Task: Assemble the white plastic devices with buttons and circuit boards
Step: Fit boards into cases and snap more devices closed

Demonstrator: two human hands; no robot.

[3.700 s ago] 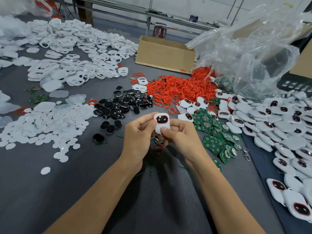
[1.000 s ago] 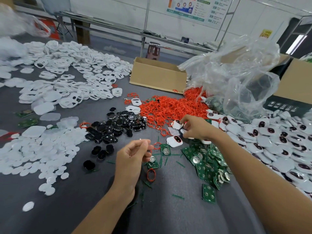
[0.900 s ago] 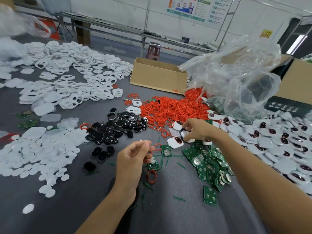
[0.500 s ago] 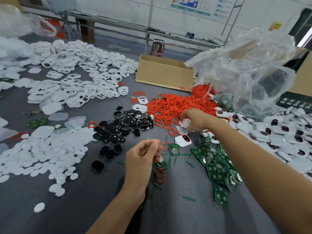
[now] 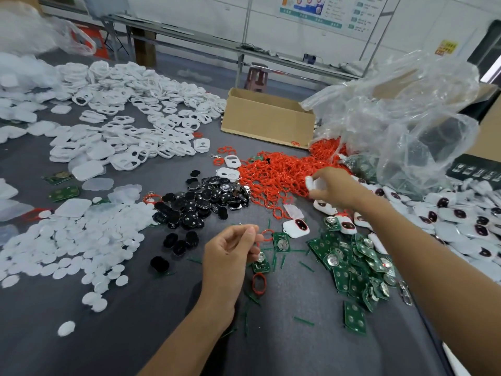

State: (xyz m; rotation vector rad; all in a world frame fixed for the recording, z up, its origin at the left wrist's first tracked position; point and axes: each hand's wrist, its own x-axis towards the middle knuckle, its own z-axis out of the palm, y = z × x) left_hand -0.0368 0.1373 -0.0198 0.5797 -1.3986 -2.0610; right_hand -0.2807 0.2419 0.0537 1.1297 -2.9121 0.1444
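Observation:
My right hand (image 5: 336, 189) reaches out over the edge of the red ring pile (image 5: 273, 172) and grips a white plastic shell (image 5: 314, 183). My left hand (image 5: 230, 253) hovers above the grey table with fingers loosely curled; I see nothing plainly held in it. A closed white device with a dark red button (image 5: 296, 228) lies between the hands. Green circuit boards (image 5: 352, 264) are heaped at the right, and one board (image 5: 261, 264) lies just beside my left hand. Black button pads (image 5: 206, 199) are piled in the middle.
White frames (image 5: 130, 109) and white discs (image 5: 76, 240) cover the left. A cardboard box (image 5: 265, 118) and a clear plastic bag (image 5: 393, 118) stand behind. Several finished devices (image 5: 461, 215) fill the right side. A dark red ring (image 5: 259, 283) lies near my left wrist.
The device both hands held now lies on the table. My right hand reached to the ring pile's edge and lifted a white shell. My left hand has stayed in place.

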